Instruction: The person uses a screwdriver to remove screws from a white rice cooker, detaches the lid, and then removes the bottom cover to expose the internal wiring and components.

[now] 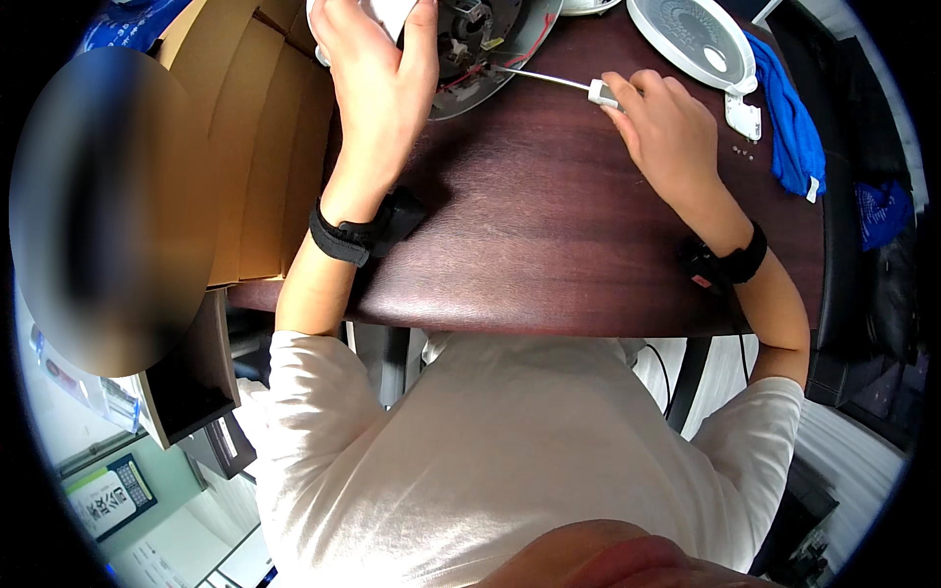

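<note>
Near the top edge, a round grey metal appliance housing lies with its inner parts and a red wire exposed. My left hand is closed on a white plastic part at the housing's left side; the picture's edge cuts off much of that part. In my right hand is a screwdriver, gripped by its pale handle. Its long thin shaft points left, and the tip reaches in among the exposed parts. Whether the tip touches a screw is too small to tell.
A white round lid lies at the far right, with a small white plastic piece and several tiny screws near it. A blue cloth hangs along the table's right side. A cardboard box stands left of the dark wooden table.
</note>
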Tool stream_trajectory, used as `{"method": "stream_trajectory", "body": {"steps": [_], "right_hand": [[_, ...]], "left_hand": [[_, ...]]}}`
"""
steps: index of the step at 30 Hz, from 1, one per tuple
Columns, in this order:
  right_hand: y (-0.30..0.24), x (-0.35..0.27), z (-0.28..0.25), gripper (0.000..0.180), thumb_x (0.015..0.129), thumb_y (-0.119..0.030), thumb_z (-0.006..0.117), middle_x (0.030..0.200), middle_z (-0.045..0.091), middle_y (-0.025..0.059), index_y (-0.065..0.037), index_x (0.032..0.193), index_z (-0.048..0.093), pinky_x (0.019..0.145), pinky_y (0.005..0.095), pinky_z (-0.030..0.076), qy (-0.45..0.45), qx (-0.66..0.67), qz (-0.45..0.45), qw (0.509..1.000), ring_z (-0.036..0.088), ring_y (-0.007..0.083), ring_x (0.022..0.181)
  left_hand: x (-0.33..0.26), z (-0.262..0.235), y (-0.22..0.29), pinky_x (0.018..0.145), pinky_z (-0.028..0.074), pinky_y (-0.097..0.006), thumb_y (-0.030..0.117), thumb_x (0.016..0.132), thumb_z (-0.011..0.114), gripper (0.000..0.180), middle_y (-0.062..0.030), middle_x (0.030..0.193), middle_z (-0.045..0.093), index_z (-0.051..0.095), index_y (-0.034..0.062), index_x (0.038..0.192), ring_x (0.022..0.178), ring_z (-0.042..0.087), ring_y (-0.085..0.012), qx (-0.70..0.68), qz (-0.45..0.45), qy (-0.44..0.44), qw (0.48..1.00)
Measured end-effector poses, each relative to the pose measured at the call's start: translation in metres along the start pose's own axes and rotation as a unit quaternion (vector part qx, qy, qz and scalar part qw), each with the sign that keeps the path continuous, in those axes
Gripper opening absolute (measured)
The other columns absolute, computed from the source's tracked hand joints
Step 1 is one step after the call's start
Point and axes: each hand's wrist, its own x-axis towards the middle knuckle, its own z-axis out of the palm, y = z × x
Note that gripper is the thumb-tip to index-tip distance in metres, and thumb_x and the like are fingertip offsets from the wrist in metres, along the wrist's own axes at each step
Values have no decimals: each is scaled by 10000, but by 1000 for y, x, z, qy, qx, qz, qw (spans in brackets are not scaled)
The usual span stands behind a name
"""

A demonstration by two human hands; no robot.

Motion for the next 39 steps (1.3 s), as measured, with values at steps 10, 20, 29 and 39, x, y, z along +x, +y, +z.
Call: {"method": "stream_trajectory", "body": {"steps": [10, 20, 29, 39], "right_hand": [[1, -3, 8, 252, 810, -271, 678, 851, 589, 60, -108, 1001, 653, 654, 360, 492, -51, 220, 106, 968, 619, 261, 775], [1, -12, 19, 320, 833, -255, 647, 870, 617, 115, 23, 990, 627, 728, 347, 469, -195, 420, 177, 868, 607, 234, 784], [20, 4, -2, 319, 895, -240, 612, 772, 581, 51, -1, 1106, 613, 384, 202, 318, -279, 514, 205, 785, 488, 50, 479], [11, -4, 6, 397, 773, -164, 697, 942, 567, 60, -61, 1135, 571, 680, 326, 485, 43, 149, -81, 985, 590, 226, 735]], "left_hand": [[36, -48, 10, 961, 385, -406, 455, 768, 705, 686, -251, 1187, 474, 480, -51, 1173, 1148, 472, -367, 68, -15, -127, 989], [25, -50, -19, 1060, 285, -427, 242, 754, 631, 592, -177, 1375, 433, 487, 62, 1299, 1282, 389, -358, 50, 149, -126, 979], [-16, -57, -9, 1120, 160, -464, 190, 744, 539, 612, -198, 1429, 365, 460, 58, 1336, 1372, 242, -370, 17, 72, -58, 996], [-16, -38, -9, 1120, 123, -476, 179, 739, 562, 640, -188, 1447, 335, 428, 63, 1354, 1379, 222, -369, 25, 68, -42, 996]]}}
